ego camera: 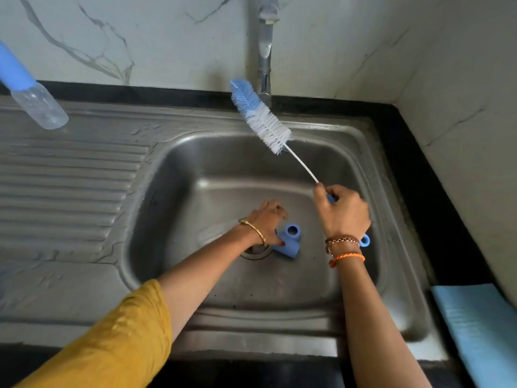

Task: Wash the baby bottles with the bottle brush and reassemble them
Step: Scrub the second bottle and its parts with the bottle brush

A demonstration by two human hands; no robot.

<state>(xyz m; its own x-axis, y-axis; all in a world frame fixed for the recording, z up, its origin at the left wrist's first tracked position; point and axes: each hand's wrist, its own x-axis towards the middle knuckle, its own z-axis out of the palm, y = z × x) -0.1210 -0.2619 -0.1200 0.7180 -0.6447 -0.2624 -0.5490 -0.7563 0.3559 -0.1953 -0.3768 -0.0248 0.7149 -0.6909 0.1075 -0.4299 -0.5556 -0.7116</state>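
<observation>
- The bottle brush [261, 116] is held by its blue handle in the right hand [342, 211], with the fingers curled around it; the bristle end is raised toward the far side, just in front of the tap [264, 49].
- No water is seen coming from the tap, so the washing is judged to be at an early or a paused point.
- The left hand [267, 222] is lowered to the bottom of the sink [167, 191], near the drain [256, 252]; a blue bottle part [289, 243] is touched there by the thumb, but whether it is really gripped cannot be told.
- One baby bottle [32, 88], with its blue top fitted, is seen at the far left over the draining board [70, 186]; it seems assembled, though whether it is washed cannot be told.
- The blue part in the sink is still separate from any bottle, so scrubbing, rinsing and reassembly are judged to be left.
- A light blue cloth [481, 329] lies on the counter at the near right.
</observation>
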